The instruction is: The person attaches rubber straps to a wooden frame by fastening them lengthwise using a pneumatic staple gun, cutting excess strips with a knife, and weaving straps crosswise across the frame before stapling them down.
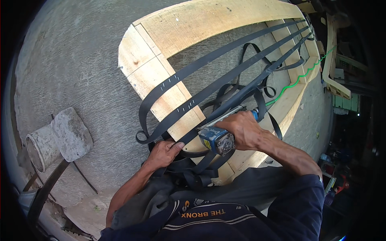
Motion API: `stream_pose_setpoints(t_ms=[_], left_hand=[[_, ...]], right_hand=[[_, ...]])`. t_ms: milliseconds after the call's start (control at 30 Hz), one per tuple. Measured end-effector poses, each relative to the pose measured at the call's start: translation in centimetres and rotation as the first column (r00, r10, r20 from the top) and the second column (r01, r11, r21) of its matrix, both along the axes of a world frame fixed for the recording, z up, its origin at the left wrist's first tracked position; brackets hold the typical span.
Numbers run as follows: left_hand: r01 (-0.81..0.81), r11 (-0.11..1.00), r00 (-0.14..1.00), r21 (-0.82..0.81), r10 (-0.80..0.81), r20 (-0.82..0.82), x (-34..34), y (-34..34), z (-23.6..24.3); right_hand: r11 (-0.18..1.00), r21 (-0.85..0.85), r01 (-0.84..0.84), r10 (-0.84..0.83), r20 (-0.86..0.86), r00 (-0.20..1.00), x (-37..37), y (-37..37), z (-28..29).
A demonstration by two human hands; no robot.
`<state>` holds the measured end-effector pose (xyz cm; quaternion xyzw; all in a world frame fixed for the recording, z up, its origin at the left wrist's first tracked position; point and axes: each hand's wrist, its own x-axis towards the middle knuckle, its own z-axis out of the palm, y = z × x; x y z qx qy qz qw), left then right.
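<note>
fastening: the step in hand appears to be stapling the third strap (189, 135) to the end rail (148, 74) of the wooden frame (197, 22).
strap position: across the near end of the rail, beside the left hand (165, 154) and the stapler (217, 140).
left hand: closed on the third strap at the rail's outer edge, thumb on top (the undersides of the fingers are hidden).
right hand (243, 130): gripping the stapler by its handle, nose close to the strap; contact cannot be confirmed.
first strap (172, 81) and second strap (187, 105): laid across the rail, each showing a row of staples; ends looped past the edge.
hose (299, 80): green, coiled, running along the frame's near side.
slack strap (199, 174): bunched below the rail, near the left hand.
next move: calls for steady tension, the nose square on the strap, and the left thumb clear of the firing line.
</note>
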<state>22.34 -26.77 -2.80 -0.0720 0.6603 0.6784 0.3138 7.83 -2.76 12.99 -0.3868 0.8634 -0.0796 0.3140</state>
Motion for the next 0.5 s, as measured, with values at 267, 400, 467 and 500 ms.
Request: stream_pose_setpoints(t_ms=[267, 400, 467, 500], left_hand=[[0.055, 0.997, 0.995, -0.06, -0.05, 0.084, 0.4, -0.2, -0.1], [0.133, 0.964, 0.988, -0.229, -0.111, 0.108, -1.3, 0.5, 2.7], [0.244, 0.861, 0.97, -0.445, -0.225, 0.095, -2.2, 0.6, 5.1], [0.272, 0.782, 0.955, -0.56, -0.291, 0.058, -2.4, 0.1, 5.9]], right_hand=[[0.999, -0.035, 0.007, -0.009, -0.06, 0.998, 0.9, 1.3, -0.3], [0.99, -0.04, 0.138, -0.144, -0.286, 0.948, -0.5, 9.9, 3.6], [0.971, 0.028, 0.236, -0.199, -0.448, 0.872, -0.4, 15.6, 7.0], [0.96, 0.017, 0.281, -0.234, -0.505, 0.831, -0.5, 18.5, 7.4]])
